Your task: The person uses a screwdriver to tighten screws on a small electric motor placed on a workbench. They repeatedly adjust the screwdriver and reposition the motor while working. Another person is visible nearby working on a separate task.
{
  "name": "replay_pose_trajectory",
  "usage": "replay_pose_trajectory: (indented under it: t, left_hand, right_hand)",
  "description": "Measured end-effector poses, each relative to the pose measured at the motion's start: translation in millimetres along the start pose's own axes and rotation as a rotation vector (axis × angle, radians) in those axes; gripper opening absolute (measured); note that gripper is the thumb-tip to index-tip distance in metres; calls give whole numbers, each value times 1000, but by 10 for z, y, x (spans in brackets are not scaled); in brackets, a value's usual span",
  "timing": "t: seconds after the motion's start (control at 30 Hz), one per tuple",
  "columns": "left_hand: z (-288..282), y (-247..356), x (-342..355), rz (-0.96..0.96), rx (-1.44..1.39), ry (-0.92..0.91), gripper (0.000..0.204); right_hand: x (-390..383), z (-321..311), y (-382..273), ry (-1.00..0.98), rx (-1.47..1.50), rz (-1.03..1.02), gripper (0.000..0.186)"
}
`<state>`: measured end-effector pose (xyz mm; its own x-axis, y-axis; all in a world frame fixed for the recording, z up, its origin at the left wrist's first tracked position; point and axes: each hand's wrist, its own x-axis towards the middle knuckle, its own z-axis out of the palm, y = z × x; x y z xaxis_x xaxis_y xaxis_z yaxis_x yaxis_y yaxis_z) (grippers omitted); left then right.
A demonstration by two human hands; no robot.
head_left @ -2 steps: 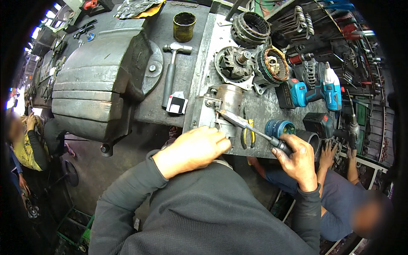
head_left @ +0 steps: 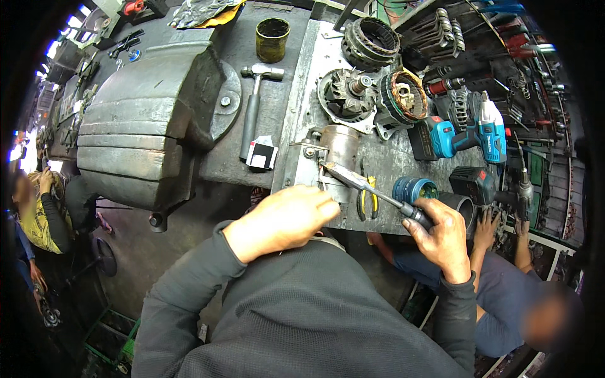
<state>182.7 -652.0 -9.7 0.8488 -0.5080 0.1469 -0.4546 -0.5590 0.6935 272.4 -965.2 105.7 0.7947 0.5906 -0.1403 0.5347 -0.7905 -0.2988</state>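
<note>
My right hand (head_left: 441, 236) is wrapped round the dark handle of a soldering iron (head_left: 353, 179). Its broad tip points left and rests at the near end of a cylindrical metal motor housing (head_left: 341, 146), beside a terminal bolt (head_left: 309, 152). Close below the tip is my left hand (head_left: 287, 217), fingers bent and pressed together. A thin wire (head_left: 323, 181) rises from its fingertips towards the tip; the grip itself is mostly hidden. Just right of the housing lie yellow-handled pliers (head_left: 367, 196).
Alternator parts (head_left: 348, 94) stand beyond the housing. A blue cordless impact driver (head_left: 485, 135) and a blue tin (head_left: 414, 190) lie rightward. Left are a hammer (head_left: 252, 110) and a large vise (head_left: 135, 126). A co-worker's hands (head_left: 486, 228) reach in at the right edge.
My left hand has shifted very slightly to the left. The soldering iron and my right hand stay in place.
</note>
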Motion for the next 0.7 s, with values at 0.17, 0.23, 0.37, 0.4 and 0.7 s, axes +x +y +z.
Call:
replay_pose_trajectory:
  t: [0.17, 0.23, 0.37, 0.4, 0.7]
  left_hand:
    - [-240, -170, -59, -94, -288, 36, 16]
    - [-235, -155, -67, -97, -313, 55, 16]
    - [-209, -138, -97, -101, -361, 117, 19]
    - [-207, -150, -103, -130, -375, 117, 19]
    - [-69, -141, -158, -186, -466, 257, 18]
  right_hand:
    - [-4, -7, 20, -5, -5, -2, 37]
    - [-2, -20, 25, -1, -15, -6, 38]
    - [20, -30, 14, -23, -8, 11, 38]
    - [29, -37, 13, -33, -2, 20, 38]
    - [98, -156, -46, -67, -12, 29, 38]
